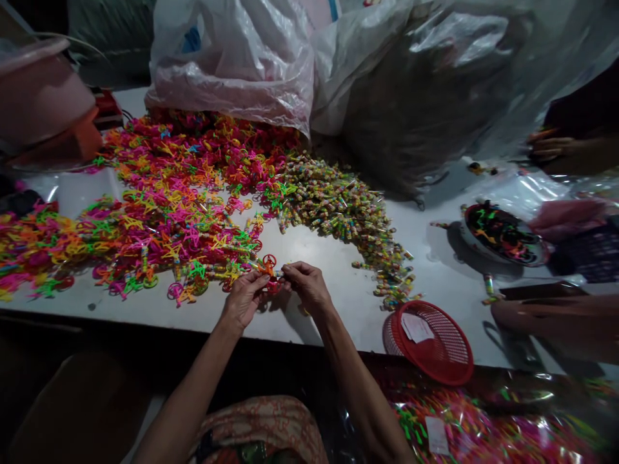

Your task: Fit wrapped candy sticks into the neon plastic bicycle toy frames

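My left hand (245, 295) pinches a small orange plastic toy (269, 263) with a round wheel-like part. Close beside it, my right hand (308, 288) has its fingertips closed on the end of a small wrapped tube (278, 274), which meets the toy between the two hands. Fingers cover part of both pieces. To the left spreads a big heap of bright plastic toys (178, 206) in pink, orange, yellow and green. Beyond my right hand lies a pile of small tubes with colourful wrapping (338, 200).
A red plastic basket (435, 370) holding paper stands at the table's (333, 270) front edge. Large plastic bags (232, 58) line the back. A bowl of dark pieces (503, 232) is on the right, near another person's hand (551, 147). A pink bucket (46, 96) stands far left.
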Available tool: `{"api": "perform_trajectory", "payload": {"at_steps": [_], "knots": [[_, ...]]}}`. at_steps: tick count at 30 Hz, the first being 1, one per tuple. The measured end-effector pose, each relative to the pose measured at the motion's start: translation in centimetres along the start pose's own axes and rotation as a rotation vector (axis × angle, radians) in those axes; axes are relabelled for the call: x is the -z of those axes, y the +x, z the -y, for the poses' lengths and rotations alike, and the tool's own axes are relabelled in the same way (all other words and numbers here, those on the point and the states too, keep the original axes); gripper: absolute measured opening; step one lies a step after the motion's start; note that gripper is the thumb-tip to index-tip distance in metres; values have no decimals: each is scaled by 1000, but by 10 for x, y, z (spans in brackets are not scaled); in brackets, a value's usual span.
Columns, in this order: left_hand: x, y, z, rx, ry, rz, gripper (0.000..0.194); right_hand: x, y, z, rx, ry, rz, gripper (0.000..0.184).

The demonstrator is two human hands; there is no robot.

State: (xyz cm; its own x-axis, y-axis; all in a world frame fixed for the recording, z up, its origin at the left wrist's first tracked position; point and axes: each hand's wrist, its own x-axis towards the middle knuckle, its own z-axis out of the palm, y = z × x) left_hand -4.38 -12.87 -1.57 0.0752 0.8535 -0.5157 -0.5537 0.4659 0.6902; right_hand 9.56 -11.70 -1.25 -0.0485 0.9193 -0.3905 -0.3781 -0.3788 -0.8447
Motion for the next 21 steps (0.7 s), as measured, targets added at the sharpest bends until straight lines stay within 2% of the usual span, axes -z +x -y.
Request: {"api": "perform_trajectory", "payload": {"at_steps": [5,8,11,14,16,19,21], "knots": [[0,1,1,-31,11,4,28,-1,-3,3,39,-73,32,35],[0,-1,-1,-56,37,-31,28,-6,-7,4,150,-139,6,32],[0,-3,0,-141,73,-68,26,-15,-11,2,247,-203,-32,30],[3,-4,-1,-261,165,-104,23,-26,-14,-5,290,-249,-67,30],[11,-4,-8,-357,316,-147,21,-32,-10,-7,306,-297,-36,31],[29,0,-33,-558,624,-308,24,-33,13,0,344,-440,112,33],[40,5,-57,-743,832,-461,31,-29,38,14,408,-630,97,31]]}}
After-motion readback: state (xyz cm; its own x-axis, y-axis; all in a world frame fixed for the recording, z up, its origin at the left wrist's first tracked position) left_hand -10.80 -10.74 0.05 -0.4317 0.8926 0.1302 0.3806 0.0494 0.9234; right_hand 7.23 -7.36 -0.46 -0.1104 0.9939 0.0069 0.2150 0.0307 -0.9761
